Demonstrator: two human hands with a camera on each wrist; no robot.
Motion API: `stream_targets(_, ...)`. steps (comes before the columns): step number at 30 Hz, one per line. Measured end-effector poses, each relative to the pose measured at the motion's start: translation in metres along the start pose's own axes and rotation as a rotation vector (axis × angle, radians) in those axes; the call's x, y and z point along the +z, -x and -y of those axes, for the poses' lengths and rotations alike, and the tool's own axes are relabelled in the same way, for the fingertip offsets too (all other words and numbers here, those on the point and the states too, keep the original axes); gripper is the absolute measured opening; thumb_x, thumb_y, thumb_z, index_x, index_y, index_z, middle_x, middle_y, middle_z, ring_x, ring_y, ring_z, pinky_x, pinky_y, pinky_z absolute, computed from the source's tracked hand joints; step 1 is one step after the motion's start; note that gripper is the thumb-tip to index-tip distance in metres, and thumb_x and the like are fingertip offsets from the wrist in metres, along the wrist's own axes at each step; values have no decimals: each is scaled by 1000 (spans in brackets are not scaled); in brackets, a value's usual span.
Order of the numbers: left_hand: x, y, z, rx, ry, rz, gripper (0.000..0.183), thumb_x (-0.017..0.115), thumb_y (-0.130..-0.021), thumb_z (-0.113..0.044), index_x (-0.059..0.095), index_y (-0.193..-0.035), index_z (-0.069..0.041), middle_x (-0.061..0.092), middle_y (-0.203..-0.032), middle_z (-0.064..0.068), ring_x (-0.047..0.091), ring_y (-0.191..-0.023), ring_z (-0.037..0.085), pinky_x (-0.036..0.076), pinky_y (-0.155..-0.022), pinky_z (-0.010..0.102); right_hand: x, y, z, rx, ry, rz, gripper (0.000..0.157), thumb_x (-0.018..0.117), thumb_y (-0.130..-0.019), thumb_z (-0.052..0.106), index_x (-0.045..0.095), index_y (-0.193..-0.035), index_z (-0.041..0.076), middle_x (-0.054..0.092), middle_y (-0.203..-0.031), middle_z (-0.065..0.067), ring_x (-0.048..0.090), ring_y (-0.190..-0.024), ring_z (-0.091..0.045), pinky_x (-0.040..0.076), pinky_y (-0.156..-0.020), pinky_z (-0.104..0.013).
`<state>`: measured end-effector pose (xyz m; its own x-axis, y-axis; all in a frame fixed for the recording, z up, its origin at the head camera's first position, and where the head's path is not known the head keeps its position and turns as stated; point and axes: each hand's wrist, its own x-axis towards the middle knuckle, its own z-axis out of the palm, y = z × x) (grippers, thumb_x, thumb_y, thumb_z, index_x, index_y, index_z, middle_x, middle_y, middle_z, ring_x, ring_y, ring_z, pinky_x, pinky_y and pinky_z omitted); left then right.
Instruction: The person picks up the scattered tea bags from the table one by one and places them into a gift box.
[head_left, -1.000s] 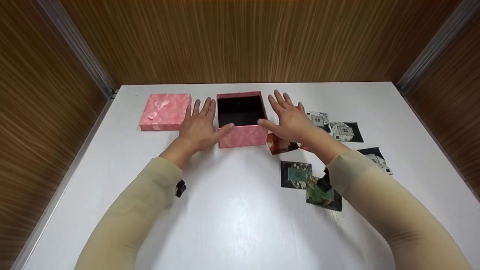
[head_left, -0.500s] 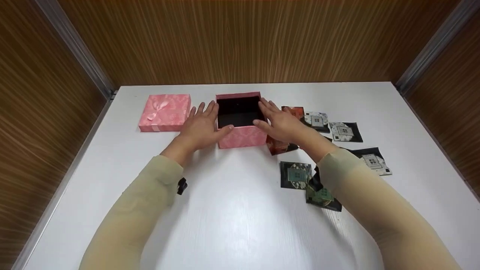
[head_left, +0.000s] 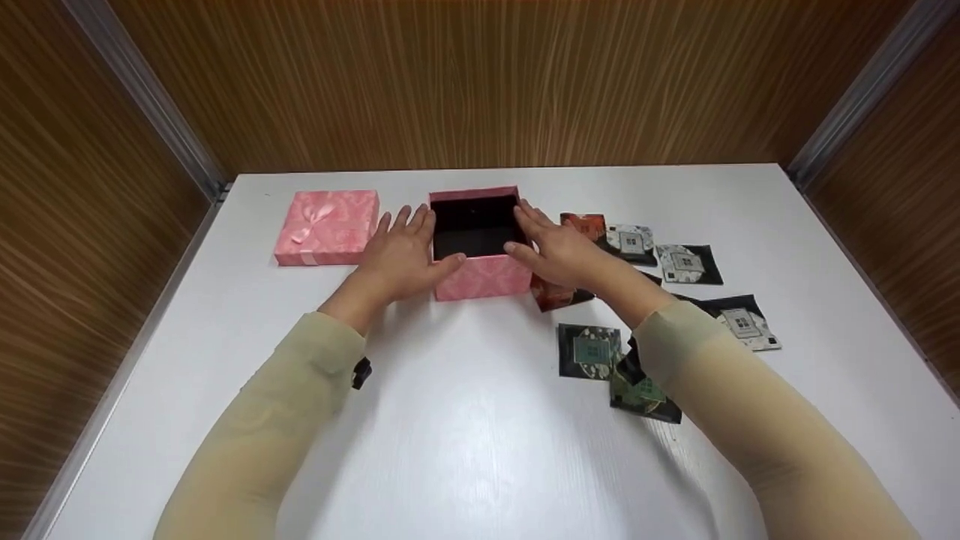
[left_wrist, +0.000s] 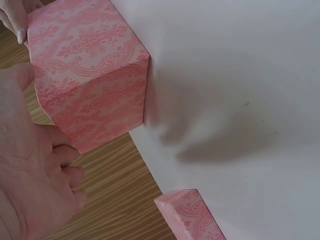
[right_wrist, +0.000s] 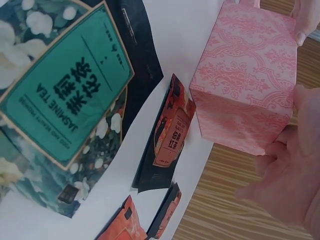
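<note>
The open-topped pink box (head_left: 484,279) stands on the tabletop (head_left: 465,435) between the left hand (head_left: 396,259) and the right hand (head_left: 564,253). Each hand touches the adjacent side wall, fingers extended, thumb spread apart toward the near rim. The bow-topped pink lid (head_left: 334,229) lies left of the box, near the left hand; tea sachets (head_left: 589,352) lie to the right.

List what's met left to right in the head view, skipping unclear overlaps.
Pink lid with bow, left hand, open pink box, right hand, first pale-labelled packet, second pale-labelled packet, third pale-labelled packet.
</note>
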<state>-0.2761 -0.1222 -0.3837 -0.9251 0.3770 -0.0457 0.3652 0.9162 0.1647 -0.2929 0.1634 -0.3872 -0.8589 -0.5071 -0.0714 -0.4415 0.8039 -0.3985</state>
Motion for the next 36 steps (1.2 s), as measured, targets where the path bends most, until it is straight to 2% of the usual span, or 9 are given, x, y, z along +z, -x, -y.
stream_targets(5,-2,11,-6,18,-19,-4,99,37,-103,-71,22,-167,3,21,-174,21,16,-161,41,5,-131,56,2,11,1,-38,-11,-6,79,35,-113,56,13,-171,7,5,-178,-7,23,-160,-31,20,-128,-58)
stream_targets(11,0,26,-12,26,-44,-17,99,37,-103,-71,24,-166,4,24,-173,21,18,-161,40,6,-131,56,7,27,6,-84,-14,-6,75,34,-115,50,12,-170,3,5,-178,-12,19,-161,-32,7,-126,-69)
stream_targets(13,1,32,-13,23,-52,-18,99,38,-103,-71,23,-166,3,24,-173,20,18,-161,39,6,-131,55,10,32,9,-90,-3,-9,75,34,-115,50,12,-170,3,6,-178,-13,18,-161,-31,7,-125,-72)
stream_targets(25,10,65,-22,52,-44,-66,98,38,-103,-72,27,-165,4,27,-171,21,21,-160,39,9,-131,56,24,66,26,-67,38,-47,79,36,-113,57,14,-170,7,7,-178,-9,17,-162,-27,15,-125,-69)
stream_targets(36,17,89,-31,83,-56,-85,98,40,-103,-71,31,-163,6,30,-170,22,24,-159,40,10,-130,57,38,92,33,-98,-6,-110,79,42,-112,55,20,-169,5,13,-177,-10,22,-160,-31,18,-124,-70)
